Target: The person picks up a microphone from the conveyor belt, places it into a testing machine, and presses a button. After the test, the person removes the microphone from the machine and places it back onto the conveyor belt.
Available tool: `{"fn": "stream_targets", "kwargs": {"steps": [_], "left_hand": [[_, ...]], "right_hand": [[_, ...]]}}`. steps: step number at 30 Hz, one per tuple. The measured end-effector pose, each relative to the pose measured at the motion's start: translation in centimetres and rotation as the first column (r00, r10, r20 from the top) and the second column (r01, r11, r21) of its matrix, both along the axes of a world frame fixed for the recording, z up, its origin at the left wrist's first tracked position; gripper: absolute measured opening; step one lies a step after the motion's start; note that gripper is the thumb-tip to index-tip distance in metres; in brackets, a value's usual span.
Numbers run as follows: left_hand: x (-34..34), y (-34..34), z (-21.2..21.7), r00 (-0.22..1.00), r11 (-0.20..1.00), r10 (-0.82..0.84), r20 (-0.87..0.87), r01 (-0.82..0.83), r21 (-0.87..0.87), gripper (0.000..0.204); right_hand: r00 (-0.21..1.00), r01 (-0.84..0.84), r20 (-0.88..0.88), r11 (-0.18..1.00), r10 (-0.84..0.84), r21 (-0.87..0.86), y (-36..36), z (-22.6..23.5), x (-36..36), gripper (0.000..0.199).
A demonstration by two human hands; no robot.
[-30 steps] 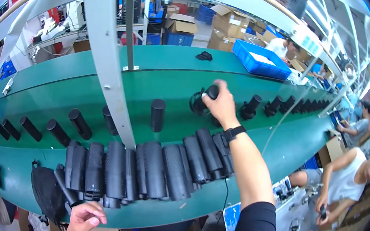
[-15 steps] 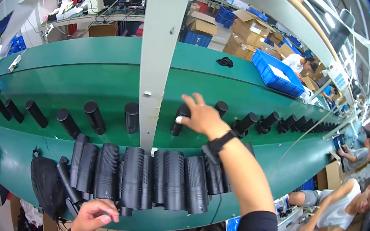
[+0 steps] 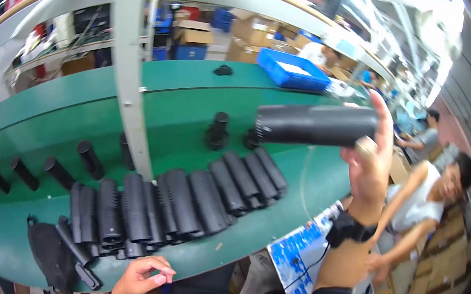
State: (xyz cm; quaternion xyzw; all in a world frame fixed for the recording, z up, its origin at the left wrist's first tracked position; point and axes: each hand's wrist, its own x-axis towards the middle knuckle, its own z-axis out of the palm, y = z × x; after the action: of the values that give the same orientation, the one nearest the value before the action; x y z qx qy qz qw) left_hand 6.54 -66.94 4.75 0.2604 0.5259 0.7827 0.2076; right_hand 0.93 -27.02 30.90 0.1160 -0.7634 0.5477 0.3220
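Note:
My right hand (image 3: 371, 164) is raised at the right, gripping one end of a smooth black cylinder (image 3: 316, 125). The cylinder is held nearly level above the green bench, its free end pointing left. Below my left hand's reach of the bench edge nothing is held: my left hand (image 3: 144, 277) hovers at the near edge, fingers loosely curled and thumb apart. Nearest to it is a tight row of black cylinders (image 3: 181, 202), several with perforated sides, lying on the bench. Farther back, more black cylinders (image 3: 90, 158) stand spaced out on a green strip.
A grey post (image 3: 126, 57) rises through the bench. A black pouch (image 3: 49, 253) lies at the near left. On the far ledge sit a blue bin (image 3: 294, 72) and a small black cloth (image 3: 223, 70). A co-worker (image 3: 423, 196) sits close on the right.
My right hand has moved from the standing cylinders to the right and up, and now holds a black cylinder. The view has swung rightward. My left hand stays near the bench edge.

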Motion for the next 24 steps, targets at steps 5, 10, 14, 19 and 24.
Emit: {"fn": "stream_targets", "kwargs": {"steps": [5, 10, 14, 19, 24], "left_hand": [[-0.5, 10.2, -0.8, 0.952, 0.958, -0.284, -0.114, 0.287, 0.002, 0.024], [3.9, 20.4, 0.0, 0.812, 0.834, -0.531, 0.242, 0.552, -0.024, 0.046], [8.6, 25.7, -4.8, 0.516, 0.535, -0.787, 0.339, 0.843, -0.043, 0.059], [12.5, 29.2, -7.3, 0.437, 0.445, -0.816, 0.377, 0.893, -0.071, 0.06], [13.0, 31.9, -8.1, 0.448, 0.426, -0.793, 0.413, 0.892, -0.15, 0.059]], "right_hand": [[0.98, -0.119, -0.197, 0.831, 0.011, -0.544, -0.2, -9.4, 13.5, 0.078], [0.972, 0.203, 0.212, 0.799, -0.097, -0.566, -2.0, -23.1, 25.1, 0.049], [0.9, 0.432, 0.303, 0.545, -0.314, -0.718, -1.9, -26.8, 32.7, 0.048], [0.818, 0.547, 0.373, 0.393, -0.437, -0.739, -2.2, -28.6, 36.0, 0.044], [0.756, 0.638, 0.497, 0.311, -0.426, -0.704, -0.7, -29.5, 36.1, 0.04]]}}
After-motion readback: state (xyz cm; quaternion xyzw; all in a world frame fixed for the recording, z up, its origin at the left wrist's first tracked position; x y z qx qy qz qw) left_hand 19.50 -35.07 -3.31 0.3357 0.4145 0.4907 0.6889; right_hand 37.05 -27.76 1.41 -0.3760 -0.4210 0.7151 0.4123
